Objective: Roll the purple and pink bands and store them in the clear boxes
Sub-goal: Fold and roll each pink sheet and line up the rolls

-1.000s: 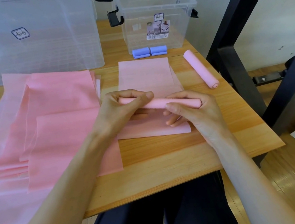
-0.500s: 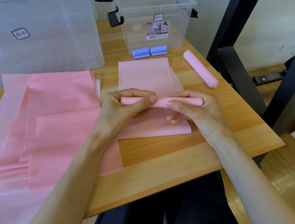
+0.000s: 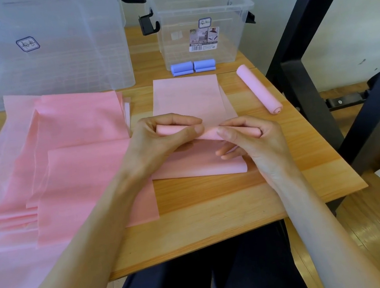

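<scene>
While the left hand [image 3: 159, 140] and right hand [image 3: 254, 139] both curl their fingers round the half-rolled soft pink band [image 3: 209, 135], it lies mid-table [image 3: 216, 201], near the small clear plastic box [image 3: 201, 20] at the far side

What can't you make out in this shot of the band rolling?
All in the head view:
- Middle of the roll: covered by the left hand and right hand.
- Print on the small box sticker: too small to read.
- Flat pink bands: count unclear, since they overlap and the left edge cuts them off.
- Big box: top cut off by the upper edge.
</scene>
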Tool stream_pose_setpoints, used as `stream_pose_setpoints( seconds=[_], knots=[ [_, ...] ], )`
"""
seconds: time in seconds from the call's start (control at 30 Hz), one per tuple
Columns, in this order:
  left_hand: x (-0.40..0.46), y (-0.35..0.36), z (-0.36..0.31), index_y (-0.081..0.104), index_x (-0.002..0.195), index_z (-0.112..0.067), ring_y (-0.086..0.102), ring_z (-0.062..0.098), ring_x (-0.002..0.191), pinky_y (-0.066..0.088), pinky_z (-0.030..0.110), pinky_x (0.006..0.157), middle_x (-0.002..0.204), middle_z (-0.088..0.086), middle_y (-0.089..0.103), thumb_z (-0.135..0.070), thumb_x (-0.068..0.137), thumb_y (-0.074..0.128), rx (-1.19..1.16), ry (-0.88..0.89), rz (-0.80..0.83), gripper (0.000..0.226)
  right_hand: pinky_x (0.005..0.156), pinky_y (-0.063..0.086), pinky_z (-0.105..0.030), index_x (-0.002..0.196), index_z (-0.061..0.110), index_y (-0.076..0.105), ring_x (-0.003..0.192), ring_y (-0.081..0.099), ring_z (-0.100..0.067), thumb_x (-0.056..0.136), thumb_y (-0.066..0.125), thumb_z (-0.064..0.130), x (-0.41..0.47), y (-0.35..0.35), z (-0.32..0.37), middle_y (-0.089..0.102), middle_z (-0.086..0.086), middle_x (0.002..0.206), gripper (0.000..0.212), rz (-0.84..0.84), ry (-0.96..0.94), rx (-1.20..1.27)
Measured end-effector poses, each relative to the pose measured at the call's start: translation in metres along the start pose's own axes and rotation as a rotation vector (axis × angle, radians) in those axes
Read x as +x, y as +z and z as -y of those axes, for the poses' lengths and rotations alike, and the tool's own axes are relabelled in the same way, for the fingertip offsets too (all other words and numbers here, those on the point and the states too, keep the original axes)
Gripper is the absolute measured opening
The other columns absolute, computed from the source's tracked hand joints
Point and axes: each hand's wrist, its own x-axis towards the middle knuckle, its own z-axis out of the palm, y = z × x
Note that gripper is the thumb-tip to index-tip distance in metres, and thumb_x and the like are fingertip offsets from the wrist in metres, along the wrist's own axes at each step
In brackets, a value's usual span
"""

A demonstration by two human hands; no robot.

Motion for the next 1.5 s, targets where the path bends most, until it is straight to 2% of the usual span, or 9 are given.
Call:
stream_pose_setpoints(
  seconds=[0.13,0.3,0.53,0.73,0.8,1.0,1.2,1.33,1.5],
  knots=[
    [-0.0006,0.0012,-0.0004,0.077,0.087,-0.017,0.071,0.009,0.071,0.057,0.019,0.068,0.080,-0.001,0.076,-0.023,0.068,0.079,0.033,0.023,0.021,0.020,0.056,0.059,-0.029,0.091,0.009,0.073,0.063,0.072,-0.028,0.078,0.075,0.027,-0.0006,-0.0003,0.0007,0.075,-0.012,0.078,0.023,-0.002,0.014,0.000],
    [0.0018,-0.0008,0.0021,0.076,0.089,-0.011,0.074,0.014,0.073,0.058,0.020,0.069,0.082,0.008,0.077,-0.019,0.081,0.076,0.000,-0.078,-0.004,0.011,0.060,0.060,-0.029,0.101,0.004,0.071,0.068,0.074,-0.026,0.077,0.077,0.009,-0.0009,0.0013,0.0005,0.076,-0.009,0.084,0.025,0.045,-0.010,-0.001],
    [0.0000,-0.0001,0.0002,0.077,0.087,-0.018,0.071,0.009,0.080,0.057,0.020,0.072,0.086,-0.003,0.076,-0.024,0.066,0.080,0.032,0.041,0.033,0.022,0.056,0.058,-0.029,0.091,0.007,0.073,0.063,0.072,-0.028,0.078,0.075,0.026,-0.0008,0.0003,0.0012,0.075,-0.013,0.078,0.024,-0.005,0.025,0.005],
    [0.0025,-0.0005,0.0030,0.077,0.086,-0.014,0.071,0.010,0.068,0.057,0.018,0.066,0.079,0.004,0.076,-0.019,0.079,0.078,0.013,-0.049,-0.032,0.009,0.060,0.060,-0.029,0.102,0.005,0.071,0.070,0.074,-0.027,0.076,0.077,0.009,-0.0003,0.0009,0.0015,0.076,-0.011,0.086,0.026,0.033,-0.009,0.021],
    [0.0020,-0.0005,0.0024,0.077,0.088,-0.013,0.072,0.011,0.069,0.057,0.018,0.068,0.080,0.006,0.077,-0.020,0.078,0.078,0.004,-0.058,-0.016,0.013,0.059,0.060,-0.028,0.099,0.004,0.071,0.068,0.074,-0.026,0.079,0.076,0.006,-0.0002,0.0001,0.0006,0.076,-0.009,0.084,0.021,0.034,-0.019,0.020],
    [-0.0014,-0.0002,-0.0013,0.076,0.092,-0.019,0.071,0.010,0.076,0.058,0.020,0.072,0.080,-0.003,0.076,-0.022,0.065,0.080,0.036,0.029,0.060,0.027,0.055,0.057,-0.027,0.091,0.008,0.074,0.062,0.072,-0.027,0.078,0.076,0.025,0.0003,-0.0014,0.0001,0.075,-0.011,0.080,0.022,-0.006,0.020,0.018],
    [0.0007,-0.0001,0.0001,0.076,0.092,-0.011,0.075,0.014,0.072,0.059,0.020,0.069,0.081,0.008,0.077,-0.017,0.078,0.076,-0.001,-0.045,0.019,0.015,0.059,0.060,-0.030,0.105,0.004,0.068,0.066,0.073,-0.026,0.072,0.079,0.014,-0.0009,0.0006,0.0011,0.075,-0.011,0.082,0.036,0.045,-0.007,0.027],
    [0.0004,-0.0003,-0.0011,0.076,0.092,-0.016,0.072,0.009,0.071,0.058,0.018,0.070,0.079,0.000,0.077,-0.021,0.069,0.079,0.006,-0.002,0.023,0.024,0.057,0.059,-0.029,0.095,0.004,0.071,0.064,0.072,-0.026,0.077,0.077,0.017,-0.0006,-0.0005,0.0006,0.075,-0.008,0.081,0.023,0.020,-0.014,0.017],
    [0.0003,0.0002,-0.0004,0.076,0.089,-0.016,0.071,0.009,0.073,0.058,0.019,0.069,0.078,-0.003,0.076,-0.022,0.066,0.079,0.036,0.030,0.033,0.024,0.055,0.059,-0.030,0.089,0.005,0.072,0.062,0.072,-0.028,0.076,0.076,0.026,-0.0002,0.0000,0.0007,0.075,-0.013,0.078,0.024,0.011,0.011,0.014]
  ],
)
